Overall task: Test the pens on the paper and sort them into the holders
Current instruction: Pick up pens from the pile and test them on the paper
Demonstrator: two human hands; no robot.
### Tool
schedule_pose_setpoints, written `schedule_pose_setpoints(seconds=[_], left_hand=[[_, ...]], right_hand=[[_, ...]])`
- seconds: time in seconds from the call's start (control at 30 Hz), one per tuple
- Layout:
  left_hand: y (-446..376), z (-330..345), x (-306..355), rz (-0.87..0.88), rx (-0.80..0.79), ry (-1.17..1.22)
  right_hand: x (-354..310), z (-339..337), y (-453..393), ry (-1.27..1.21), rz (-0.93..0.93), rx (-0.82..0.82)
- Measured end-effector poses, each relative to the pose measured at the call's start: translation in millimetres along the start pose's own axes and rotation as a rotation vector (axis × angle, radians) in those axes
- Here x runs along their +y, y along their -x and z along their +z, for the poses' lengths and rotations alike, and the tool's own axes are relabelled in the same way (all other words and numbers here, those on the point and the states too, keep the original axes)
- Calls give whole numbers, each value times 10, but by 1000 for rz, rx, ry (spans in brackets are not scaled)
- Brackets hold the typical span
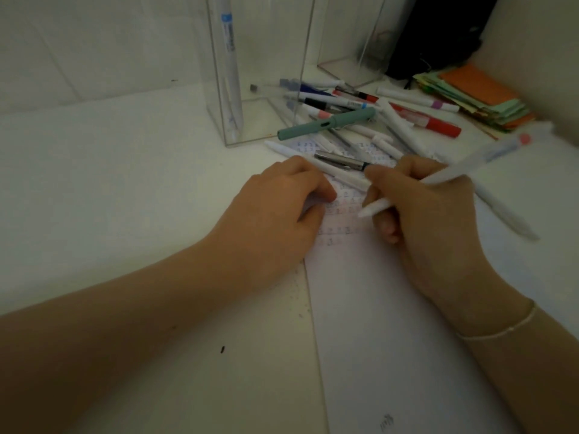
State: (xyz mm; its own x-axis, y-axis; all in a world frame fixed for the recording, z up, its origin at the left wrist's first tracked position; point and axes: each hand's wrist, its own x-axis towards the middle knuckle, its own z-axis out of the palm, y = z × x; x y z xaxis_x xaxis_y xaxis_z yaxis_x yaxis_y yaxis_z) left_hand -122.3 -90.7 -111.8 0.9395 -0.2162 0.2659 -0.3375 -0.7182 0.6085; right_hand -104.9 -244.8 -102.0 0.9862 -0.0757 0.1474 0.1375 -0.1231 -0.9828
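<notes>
My right hand (423,208) grips a white pen (463,166) with a pink end, its tip just above the paper (376,308) among small test marks. My left hand (275,202) rests on the paper's left edge with its fingers curled under. A pile of several pens (360,120) lies just beyond both hands, with a teal pen (326,124) on top. A clear holder (250,70) at the back holds one white pen with a blue band (230,57). A second clear holder (354,39) stands to its right.
A stack of coloured paper notes (476,95) lies at the back right beside a black object (438,36). A white pen (501,211) lies on the desk right of my right hand. White walls close in behind and at the right.
</notes>
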Motion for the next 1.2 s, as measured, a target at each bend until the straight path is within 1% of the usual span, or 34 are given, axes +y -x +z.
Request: schedule_pose_setpoints(seconds=[0.07, 0.1, 0.17, 0.27, 0.33, 0.4, 0.53, 0.6, 0.7, 0.8, 0.93, 1.07, 1.13, 1.2], left_hand=[[24, 8, 5, 29, 12, 0], [33, 7, 11, 44, 19, -4], [45, 6, 25, 97, 22, -16], [40, 21, 21, 218, 3, -46], [37, 23, 31, 248, -19, -58], [36, 9, 41, 261, -22, -54], [26, -33, 57, 207, 40, 42], [25, -38, 64, 184, 46, 72], [26, -29, 61, 172, 32, 86], [22, -20, 55, 196, 17, 67], [16, -11, 33, 221, 50, 42], [23, 2, 23, 135, 68, 42], [24, -21, 42, 64, 76, 63], [31, -27, 44, 29, 54, 22]], right_hand=[[-23, -80, -47, -175, 70, 7], [-29, -107, -61, -201, 83, -9], [-49, -125, -61, -243, 113, -95], [-69, -106, -28, -400, 198, -268], [-99, -92, -6, -357, 195, -304], [-148, -89, -3, -304, 150, -249], [-299, -50, 35, -218, -43, -34], [-346, -11, 89, -176, -110, 12], [-346, 23, 124, -174, -144, 42], [-328, 28, 114, -140, -171, 45], [-300, 14, 86, -100, -193, 62], [-429, 16, -19, -123, -244, 75], [-662, 37, -157, -157, -311, 109], [-994, 110, -333, -196, -414, 119]])
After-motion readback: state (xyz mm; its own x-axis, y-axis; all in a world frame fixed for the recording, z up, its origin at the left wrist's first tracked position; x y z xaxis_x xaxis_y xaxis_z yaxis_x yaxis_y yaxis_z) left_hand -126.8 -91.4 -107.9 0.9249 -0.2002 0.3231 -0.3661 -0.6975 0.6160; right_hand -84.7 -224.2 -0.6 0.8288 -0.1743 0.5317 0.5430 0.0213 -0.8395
